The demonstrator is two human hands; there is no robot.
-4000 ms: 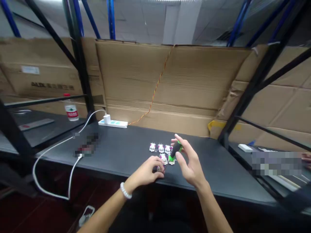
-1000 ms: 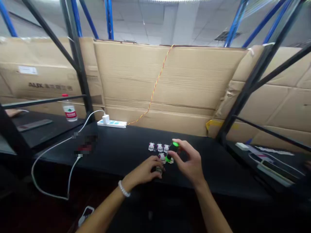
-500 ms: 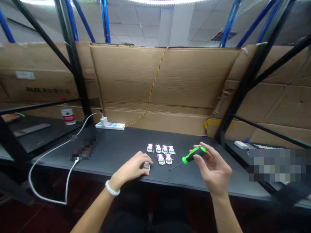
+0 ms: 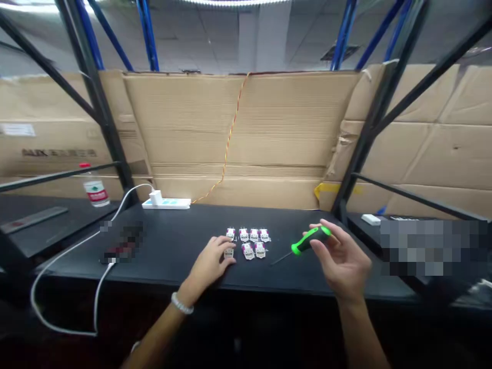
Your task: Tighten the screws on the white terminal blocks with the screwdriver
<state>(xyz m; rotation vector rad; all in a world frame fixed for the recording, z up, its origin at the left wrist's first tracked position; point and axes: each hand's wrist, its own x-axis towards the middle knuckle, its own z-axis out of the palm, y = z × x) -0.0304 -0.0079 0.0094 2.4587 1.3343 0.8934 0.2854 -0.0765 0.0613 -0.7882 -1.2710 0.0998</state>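
Observation:
My right hand (image 4: 342, 259) holds a screwdriver (image 4: 305, 242) with a green and black handle, its thin shaft pointing down-left toward the black table (image 4: 184, 266). My left hand (image 4: 209, 261) rests on the table, fingers pinched on one small white component (image 4: 229, 252). Several more small white and pink components (image 4: 251, 241) lie in two short rows just right of that hand, between my two hands.
A white power strip (image 4: 166, 203) with a plugged charger and white cable (image 4: 61, 261) lies at the back left. A plastic bottle (image 4: 94, 187) stands on the neighbouring shelf. Cardboard sheets (image 4: 246, 133) wall the back. Black frame posts (image 4: 369, 133) rise on both sides.
My right hand has lifted the screwdriver away from the components and carried it to the right. My left hand has slid one component left and set it by the rows.

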